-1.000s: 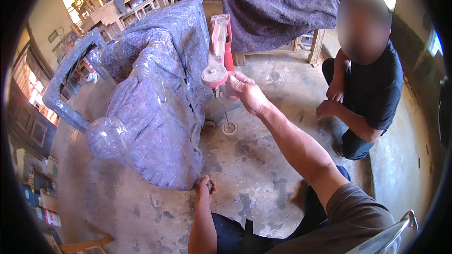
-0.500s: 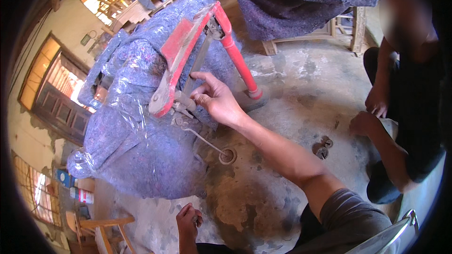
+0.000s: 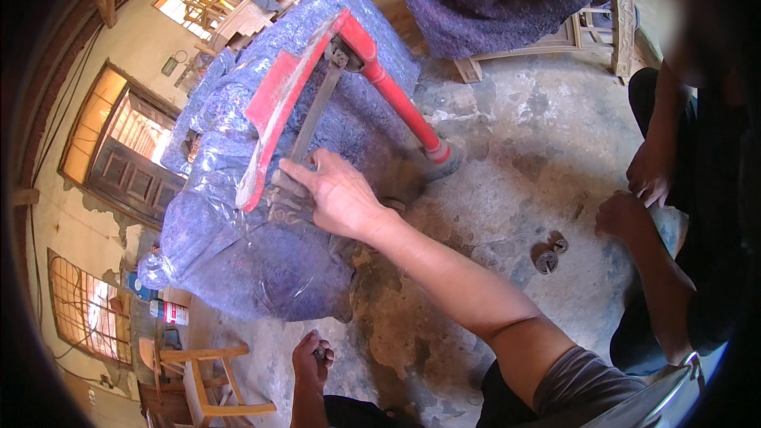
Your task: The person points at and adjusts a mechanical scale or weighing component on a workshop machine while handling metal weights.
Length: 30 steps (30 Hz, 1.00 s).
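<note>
A red metal frame (image 3: 269, 135) with a tubular leg (image 3: 404, 115) stands in front of me, joined at its top. A grey metal bar (image 3: 317, 107) hangs inside it, down to a short grey cylindrical fitting (image 3: 287, 184). My right hand (image 3: 341, 198) is closed at this fitting, one digit stretched along it; its other fingers are partly hidden behind the hand. Low in the middle, my left hand (image 3: 311, 361) is closed around a small dark thing (image 3: 320, 353) that I cannot make out.
Purple felt and clear plastic wrap (image 3: 254, 261) cover a bulky shape behind the frame. Two round metal pieces (image 3: 546, 261) lie on the stained concrete floor (image 3: 491, 182). Another person (image 3: 654, 166) crouches at the right. A wooden chair (image 3: 206, 380) stands lower left, a cloth-draped bench (image 3: 507, 16) at the back.
My right hand has drawn lower and left against the fitting. The thin rod with a disc, seen below it before, is now mostly hidden behind my arm. The whole view has shifted slightly.
</note>
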Motion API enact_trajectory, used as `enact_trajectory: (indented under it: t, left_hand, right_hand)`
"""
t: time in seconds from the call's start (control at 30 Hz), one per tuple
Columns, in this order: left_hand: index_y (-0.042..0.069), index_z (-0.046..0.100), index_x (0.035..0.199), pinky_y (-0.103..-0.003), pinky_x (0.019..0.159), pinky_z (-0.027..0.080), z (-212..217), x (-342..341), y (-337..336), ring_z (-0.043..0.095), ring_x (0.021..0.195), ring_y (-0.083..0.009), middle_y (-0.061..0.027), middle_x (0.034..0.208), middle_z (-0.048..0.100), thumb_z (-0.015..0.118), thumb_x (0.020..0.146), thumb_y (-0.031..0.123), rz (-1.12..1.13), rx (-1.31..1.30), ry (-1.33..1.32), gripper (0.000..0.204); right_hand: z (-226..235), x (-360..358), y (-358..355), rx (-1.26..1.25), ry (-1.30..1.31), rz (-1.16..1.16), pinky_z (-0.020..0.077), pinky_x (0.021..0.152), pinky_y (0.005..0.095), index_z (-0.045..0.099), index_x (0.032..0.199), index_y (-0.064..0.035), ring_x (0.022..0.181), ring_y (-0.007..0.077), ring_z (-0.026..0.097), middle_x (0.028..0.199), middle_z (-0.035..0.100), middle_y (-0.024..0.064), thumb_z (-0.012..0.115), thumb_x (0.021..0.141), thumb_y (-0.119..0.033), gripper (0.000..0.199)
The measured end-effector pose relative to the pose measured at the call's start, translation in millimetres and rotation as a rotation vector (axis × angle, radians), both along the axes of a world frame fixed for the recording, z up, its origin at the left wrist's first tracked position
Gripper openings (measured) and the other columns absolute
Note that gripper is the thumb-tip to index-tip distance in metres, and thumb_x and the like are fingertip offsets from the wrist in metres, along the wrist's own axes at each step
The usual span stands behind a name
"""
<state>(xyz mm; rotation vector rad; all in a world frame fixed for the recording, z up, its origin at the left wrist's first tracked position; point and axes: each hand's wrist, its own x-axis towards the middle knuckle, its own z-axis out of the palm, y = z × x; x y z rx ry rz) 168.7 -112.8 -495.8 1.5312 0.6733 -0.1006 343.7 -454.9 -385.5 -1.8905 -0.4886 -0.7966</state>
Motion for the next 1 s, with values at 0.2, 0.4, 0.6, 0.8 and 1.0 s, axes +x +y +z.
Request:
enact_trajectory:
  t: [0.2, 0.4, 0.6, 0.8, 1.0]
  left_hand:
    - [0.008, 0.059, 0.112, -0.034, 0.047, 0.039, 0.9, 1.7, 8.6, 0.056, 0.055, -0.0225, -0.0062, 0.075, 0.060, 0.057, 0.097, 0.024, -0.017, 0.003, 0.048, 0.023]
    - [0.010, 0.058, 0.109, -0.034, 0.048, 0.039, 2.8, 13.0, 8.8, 0.056, 0.056, -0.0220, -0.0053, 0.074, 0.060, 0.059, 0.095, 0.025, -0.013, 0.012, -0.074, 0.020]
    - [0.009, 0.056, 0.113, -0.031, 0.049, 0.042, 5.1, 27.2, 3.4, 0.056, 0.057, -0.0201, -0.0064, 0.077, 0.061, 0.060, 0.095, 0.021, -0.127, -0.085, -0.246, 0.022]
    - [0.008, 0.055, 0.119, -0.032, 0.046, 0.040, -11.2, 51.0, 3.2, 0.056, 0.057, -0.0227, -0.0091, 0.079, 0.062, 0.060, 0.094, 0.019, -0.035, -0.182, -0.219, 0.027]
    - [0.005, 0.056, 0.118, -0.032, 0.047, 0.039, -16.2, 63.0, 18.4, 0.057, 0.057, -0.0222, -0.0093, 0.078, 0.063, 0.060, 0.095, 0.019, -0.185, -0.251, -0.196, 0.027]
  right_hand:
    - [5.5, -9.4, 2.6, -0.015, 0.102, 0.049, 0.0472, 0.093, 0.0467, 0.046, 0.143, -0.0116, 0.105, 0.0410, 0.057, 0.111, 0.056, 0.0250, 0.065, 0.074, -0.005, 0.073]
    - [3.3, -10.7, 19.3, 0.144, 0.158, 0.124, 0.0452, 0.098, 0.0485, 0.039, 0.146, -0.0067, 0.112, 0.0450, 0.056, 0.117, 0.056, 0.0283, 0.065, 0.072, -0.004, 0.079]
    - [1.9, -22.3, 34.9, 0.153, 0.219, 0.080, 0.0460, 0.095, 0.0487, 0.032, 0.149, -0.0031, 0.109, 0.0451, 0.055, 0.113, 0.056, 0.0281, 0.060, 0.071, 0.002, 0.082]
    - [-24.5, 21.4, 27.2, 0.459, 0.039, -0.086, 0.0486, 0.096, 0.0392, 0.031, 0.151, -0.0038, 0.111, 0.0313, 0.061, 0.132, 0.056, 0.0250, 0.056, 0.072, 0.006, 0.084]
    - [-42.2, 59.6, 2.4, 0.810, 0.297, -0.144, 0.0493, 0.089, 0.0339, 0.026, 0.155, -0.0119, 0.108, 0.0242, 0.061, 0.133, 0.057, 0.0181, 0.060, 0.078, 0.006, 0.085]
